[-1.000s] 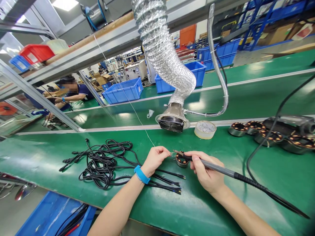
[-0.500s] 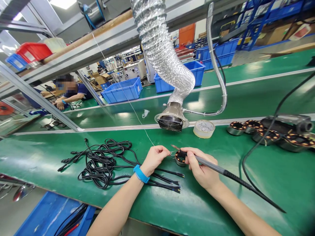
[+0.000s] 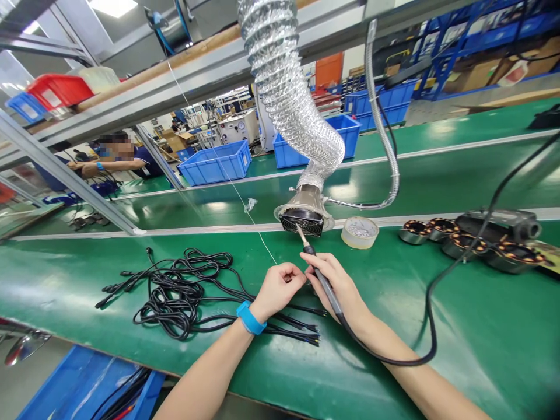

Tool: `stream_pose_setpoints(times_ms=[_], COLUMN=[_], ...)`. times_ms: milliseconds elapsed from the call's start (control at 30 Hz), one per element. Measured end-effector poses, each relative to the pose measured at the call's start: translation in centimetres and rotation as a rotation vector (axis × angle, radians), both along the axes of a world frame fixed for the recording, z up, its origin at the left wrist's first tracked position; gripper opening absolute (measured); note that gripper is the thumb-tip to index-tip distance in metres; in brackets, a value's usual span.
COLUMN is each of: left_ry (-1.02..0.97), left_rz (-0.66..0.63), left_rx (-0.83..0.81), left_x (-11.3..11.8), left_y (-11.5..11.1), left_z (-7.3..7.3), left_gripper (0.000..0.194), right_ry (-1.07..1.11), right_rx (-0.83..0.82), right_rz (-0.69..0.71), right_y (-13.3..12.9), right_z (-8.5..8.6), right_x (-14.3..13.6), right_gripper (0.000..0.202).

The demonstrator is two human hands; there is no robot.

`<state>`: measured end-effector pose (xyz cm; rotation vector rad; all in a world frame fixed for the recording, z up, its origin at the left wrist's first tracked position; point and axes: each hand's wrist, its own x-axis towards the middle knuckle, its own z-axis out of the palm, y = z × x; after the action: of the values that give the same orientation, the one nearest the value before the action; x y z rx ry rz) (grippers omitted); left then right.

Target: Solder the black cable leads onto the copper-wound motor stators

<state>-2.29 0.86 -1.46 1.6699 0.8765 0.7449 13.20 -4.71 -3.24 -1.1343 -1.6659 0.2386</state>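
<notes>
- We have the soldering iron (image 3: 327,287) in our right hand (image 3: 349,297), above the green counter (image 3: 280,379); it is tilted, with the metal tip directed up and away from us.
- In our view this tip overlaps the black fan (image 3: 289,221); whether the two touch, we cannot tell.
- The fingers of our right hand are closed around the grip, and the black cord (image 3: 431,315) crosses our right forearm and then rises toward the upper right.
- Our left hand (image 3: 280,287) is just beside the right one, with its fingers pinched together on the thin white wire (image 3: 266,247), which comes down from above; what is at the very fingertips is hidden from us.
- On our left wrist we wear a blue band (image 3: 251,319).
- To the left lie tangled black cables (image 3: 166,291), and their cut ends pass below this wrist.
- Behind our hands, the fan hangs at the end of a silver duct (image 3: 284,87).
- To the right of the fan we see a round pale container (image 3: 359,236), and farther right, copper-wound rings (image 3: 415,234).
- Beyond, there are blue bins (image 3: 216,163), and at the left a co-worker (image 3: 142,162) in a dark shirt.
</notes>
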Motion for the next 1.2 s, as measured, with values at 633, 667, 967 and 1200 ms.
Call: stream_pose_setpoints(times_ms=[633,667,967,1200], left_ry=[0.006,0.009,0.067,-0.007], left_rz=[-0.078,-0.079,-0.111,-0.082], left_rx=[-0.028,-0.019,-0.134,-0.33], left_x=[-0.4,-0.4,-0.7,-0.6], left_y=[0.3,0.3,0.4,0.7], left_z=[0.5,0.5,1.0,0.5], left_gripper=[0.027,0.028,0.032,0.029], right_ry=[-0.068,-0.08,-0.068,-0.106], right_rx=[-0.076,-0.082,-0.005,0.005], right_rz=[0.043,0.055,0.04,0.026], right_y=[-0.4,-0.4,-0.6,-0.8], right_z=[-1.2,-1.2,-0.8,-0.5], right_x=[0.3,0.3,0.0,-0.3], right_gripper=[0.051,0.052,0.044,0.043])
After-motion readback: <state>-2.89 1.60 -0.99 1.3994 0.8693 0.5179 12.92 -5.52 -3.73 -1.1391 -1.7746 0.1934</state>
